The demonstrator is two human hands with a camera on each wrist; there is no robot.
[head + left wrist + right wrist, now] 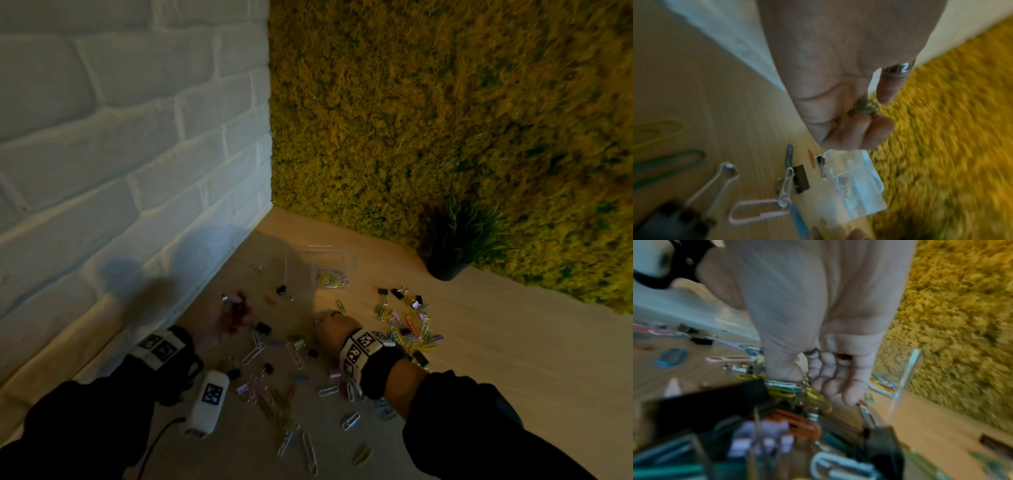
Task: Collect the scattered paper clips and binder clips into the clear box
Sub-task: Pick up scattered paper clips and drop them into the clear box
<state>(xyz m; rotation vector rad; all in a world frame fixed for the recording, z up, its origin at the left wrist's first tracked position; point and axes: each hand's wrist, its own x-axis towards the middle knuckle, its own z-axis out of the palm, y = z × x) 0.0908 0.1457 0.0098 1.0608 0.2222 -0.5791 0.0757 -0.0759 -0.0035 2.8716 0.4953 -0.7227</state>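
Sitting toward the back of the worktop (479,342), at about twelve o'clock from the two hands, the clear box (320,265) already holds a small heap of coloured paper clips. Most of the clips are not in it yet. The thickest pile of paper clips (411,325) lies at about two o'clock from the right hand (334,330), with four or so black binder clips (399,294) along its far edge. More paper clips, too many and too blurred to count, trail back toward the person, along with at least five loose binder clips between the wrists.

The right hand hangs over the near edge of the pile, fingers bent inward round a tangle of yellow clips; how firm that hold is I cannot tell. The left hand (234,317) is closed, fingertips folded into the palm, seemingly round something small and metallic, though blur hides what it is.

A loose fistful is the risk: clips could slip out on the way to the box. Its walls are nearly invisible in this dim light, so a hand may clip the rim and tip it. One potted plant (452,253) stands at two o'clock from the box, against the moss wall (445,102).
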